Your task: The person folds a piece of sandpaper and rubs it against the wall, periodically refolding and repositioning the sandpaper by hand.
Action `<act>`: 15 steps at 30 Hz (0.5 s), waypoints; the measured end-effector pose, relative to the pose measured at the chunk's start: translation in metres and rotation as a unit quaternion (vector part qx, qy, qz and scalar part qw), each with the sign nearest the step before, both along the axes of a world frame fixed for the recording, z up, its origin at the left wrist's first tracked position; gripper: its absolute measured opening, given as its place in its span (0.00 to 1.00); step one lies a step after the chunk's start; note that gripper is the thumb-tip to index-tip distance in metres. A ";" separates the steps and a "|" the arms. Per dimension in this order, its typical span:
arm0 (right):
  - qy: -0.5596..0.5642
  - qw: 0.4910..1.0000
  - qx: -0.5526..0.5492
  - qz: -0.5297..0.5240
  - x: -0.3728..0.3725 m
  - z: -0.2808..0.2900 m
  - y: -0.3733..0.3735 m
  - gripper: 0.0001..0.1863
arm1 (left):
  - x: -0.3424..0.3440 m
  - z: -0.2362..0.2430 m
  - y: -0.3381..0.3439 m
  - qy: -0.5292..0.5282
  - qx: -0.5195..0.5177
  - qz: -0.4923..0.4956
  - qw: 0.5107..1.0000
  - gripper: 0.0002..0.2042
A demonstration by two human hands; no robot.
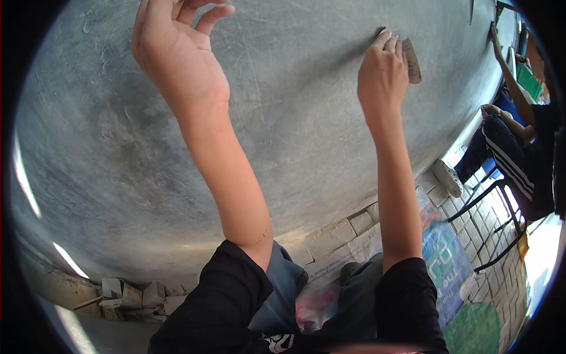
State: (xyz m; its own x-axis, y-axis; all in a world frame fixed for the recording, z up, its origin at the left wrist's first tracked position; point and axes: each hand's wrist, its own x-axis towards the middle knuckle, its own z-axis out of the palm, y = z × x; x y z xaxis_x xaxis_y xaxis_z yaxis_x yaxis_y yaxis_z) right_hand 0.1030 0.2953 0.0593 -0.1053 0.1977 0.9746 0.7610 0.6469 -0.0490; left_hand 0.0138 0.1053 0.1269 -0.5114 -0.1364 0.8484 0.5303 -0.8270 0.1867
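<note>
rubbing worn sandpaper pad point(411, 59), smooth grey wall point(295, 130)

The right hand point(382, 74) presses a sanding block point(411, 59) against the grey wall point(295, 130); the left hand point(174, 50) hovers open beside it.

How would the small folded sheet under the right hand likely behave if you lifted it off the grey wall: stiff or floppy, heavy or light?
The folded sheet looks thin and paper-like, so it is probably light and would flex rather than stay rigid. The right hand covers most of it with the fingertips alone, suggesting little weight. Against the smooth grey wall it would probably drop if released.
</note>
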 end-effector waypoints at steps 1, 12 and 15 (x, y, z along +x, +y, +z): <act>0.011 0.999 0.025 0.020 -0.001 -0.001 0.001 0.24 | 0.006 0.000 0.003 -0.015 0.007 0.018 1.000 0.12; -0.025 0.999 0.030 0.017 -0.002 -0.005 0.004 0.25 | -0.023 0.003 -0.006 -0.008 -0.013 0.014 1.000 0.15; 0.008 1.000 0.017 0.001 -0.003 -0.002 0.001 0.26 | -0.014 -0.002 0.003 -0.014 0.013 0.066 0.998 0.12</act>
